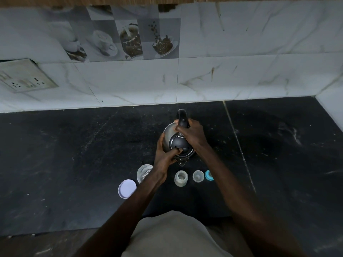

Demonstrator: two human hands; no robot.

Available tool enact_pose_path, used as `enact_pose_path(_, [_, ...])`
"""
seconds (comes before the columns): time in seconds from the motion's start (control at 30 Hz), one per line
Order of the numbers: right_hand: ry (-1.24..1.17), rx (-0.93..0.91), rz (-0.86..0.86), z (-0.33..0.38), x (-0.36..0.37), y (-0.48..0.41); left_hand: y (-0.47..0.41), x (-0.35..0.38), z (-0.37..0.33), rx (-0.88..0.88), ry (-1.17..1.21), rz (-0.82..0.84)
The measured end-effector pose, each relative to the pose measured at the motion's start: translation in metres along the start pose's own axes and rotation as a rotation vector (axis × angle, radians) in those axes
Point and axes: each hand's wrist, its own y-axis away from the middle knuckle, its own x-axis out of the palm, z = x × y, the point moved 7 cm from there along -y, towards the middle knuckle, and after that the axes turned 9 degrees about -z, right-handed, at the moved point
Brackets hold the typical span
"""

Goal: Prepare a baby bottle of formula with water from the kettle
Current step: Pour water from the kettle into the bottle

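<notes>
Kettle [169, 136] with a rounded brushed-steel body, black plastic kettle lid [181, 143] and looped black handle [182, 115], at the centre of a black, speckled stone countertop [74, 164]; its pointed spout [182, 161] is turned to 6 o'clock, toward the person; whether the base rests on the stone cannot be told. Right hand [193, 134] grips the handle from 3 o'clock, fingers wrapped closed around it. Left hand [163, 157] clasps the kettle from 8 o'clock, thumb laid on the steel wall, fingertips [178, 150] curled together onto the kettle lid. Baby bottle [181, 178], a small translucent cylinder, uncapped and upright, stands at 6 o'clock of the kettle, near the spout but apart from it. At 5 o'clock, a translucent cap [198, 176] and beside it a blue ring [209, 175], partly hidden by the right forearm. At 7 o'clock, a clear glass jar [143, 172], open, partly behind the left wrist; at its own 7 o'clock, a flat round white lid [127, 189]. At 12 o'clock, glossy marble-veined wall tiles [241, 76]; at 10 o'clock, a metal socket plate [26, 76]
</notes>
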Motion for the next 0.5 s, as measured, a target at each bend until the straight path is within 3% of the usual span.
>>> enact_pose_path(0.5, [0.035,-0.057,0.003,-0.001,0.002,0.011,0.005,-0.005,0.011,0.045,0.038,-0.006])
